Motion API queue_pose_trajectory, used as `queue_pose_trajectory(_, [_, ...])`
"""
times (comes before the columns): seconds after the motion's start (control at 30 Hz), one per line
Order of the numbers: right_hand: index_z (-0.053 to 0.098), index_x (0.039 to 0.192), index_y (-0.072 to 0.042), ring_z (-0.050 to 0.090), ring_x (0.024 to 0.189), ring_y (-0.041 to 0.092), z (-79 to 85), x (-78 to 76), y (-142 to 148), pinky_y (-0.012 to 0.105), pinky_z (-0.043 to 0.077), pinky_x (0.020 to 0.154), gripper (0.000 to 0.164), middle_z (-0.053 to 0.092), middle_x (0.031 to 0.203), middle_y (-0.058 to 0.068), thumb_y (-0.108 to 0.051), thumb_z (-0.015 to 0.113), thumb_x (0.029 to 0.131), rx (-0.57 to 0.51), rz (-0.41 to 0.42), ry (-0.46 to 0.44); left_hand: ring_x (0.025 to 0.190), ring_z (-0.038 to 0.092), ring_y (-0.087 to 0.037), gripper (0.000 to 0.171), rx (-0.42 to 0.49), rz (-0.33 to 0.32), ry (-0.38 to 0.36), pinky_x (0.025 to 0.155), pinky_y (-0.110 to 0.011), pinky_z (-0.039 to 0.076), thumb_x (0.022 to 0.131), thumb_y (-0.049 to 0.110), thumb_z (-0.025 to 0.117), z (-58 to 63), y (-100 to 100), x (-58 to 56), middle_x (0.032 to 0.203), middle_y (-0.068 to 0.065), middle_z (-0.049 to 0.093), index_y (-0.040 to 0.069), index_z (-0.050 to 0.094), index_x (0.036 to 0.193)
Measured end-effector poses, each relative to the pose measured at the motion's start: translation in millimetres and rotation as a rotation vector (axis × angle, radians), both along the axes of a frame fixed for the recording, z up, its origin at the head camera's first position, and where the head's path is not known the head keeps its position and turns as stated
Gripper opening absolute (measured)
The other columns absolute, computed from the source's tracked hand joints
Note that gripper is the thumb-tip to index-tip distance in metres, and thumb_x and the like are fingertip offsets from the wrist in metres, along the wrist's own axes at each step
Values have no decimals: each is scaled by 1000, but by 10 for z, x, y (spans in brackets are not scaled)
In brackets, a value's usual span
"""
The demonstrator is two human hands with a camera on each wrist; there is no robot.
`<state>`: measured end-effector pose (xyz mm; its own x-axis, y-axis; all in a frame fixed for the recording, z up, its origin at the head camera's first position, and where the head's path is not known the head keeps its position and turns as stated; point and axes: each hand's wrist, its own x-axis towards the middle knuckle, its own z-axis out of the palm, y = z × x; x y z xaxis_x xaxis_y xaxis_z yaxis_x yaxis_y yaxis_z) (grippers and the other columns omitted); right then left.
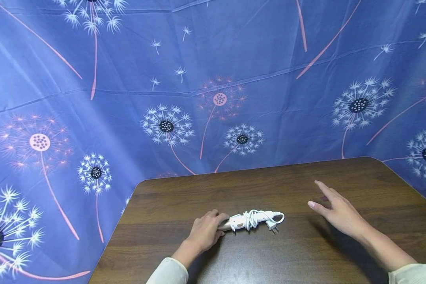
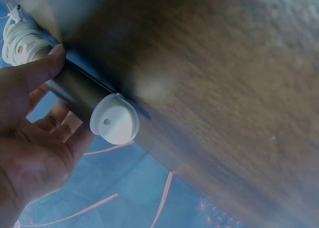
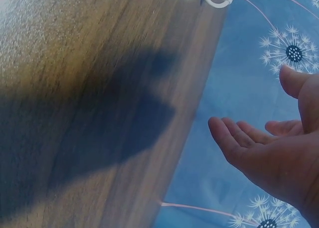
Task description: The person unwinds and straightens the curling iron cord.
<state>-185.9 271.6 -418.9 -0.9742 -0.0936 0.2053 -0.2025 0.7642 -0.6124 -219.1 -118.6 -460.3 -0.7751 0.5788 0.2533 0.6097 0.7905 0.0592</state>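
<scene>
A curling iron [image 1: 238, 223] with a white handle and a gold-brown barrel [image 2: 79, 91] lies across the middle of the table. Its white cord [image 1: 251, 219] is wound around the handle, and the two-pin plug [image 1: 272, 226] sticks out at the right end. My left hand [image 1: 205, 230] grips the barrel, thumb on one side and fingers on the other. The white end cap [image 2: 115, 120] shows beyond the fingers in the left wrist view. My right hand [image 1: 342, 213] hovers over the table to the right, fingers extended, thumb apart, holding nothing.
The dark wood-grain table [image 1: 277, 185] has rounded far corners. Behind it and along the left side hangs a blue cloth [image 1: 269, 102] printed with dandelions. The right hand's shadow falls on the tabletop.
</scene>
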Motion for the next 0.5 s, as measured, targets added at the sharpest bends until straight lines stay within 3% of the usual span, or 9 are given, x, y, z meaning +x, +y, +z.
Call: queue_pose_trajectory(0.5, [24,149,3,53,111,49,24,-12,-12,62,45,79,72,45,131,36,-34,57,96,-26,0,13,86,60,-18,45,-41,12,78,50,-30,45,76,18,79,58,9,57,95,0,58,24,59,116])
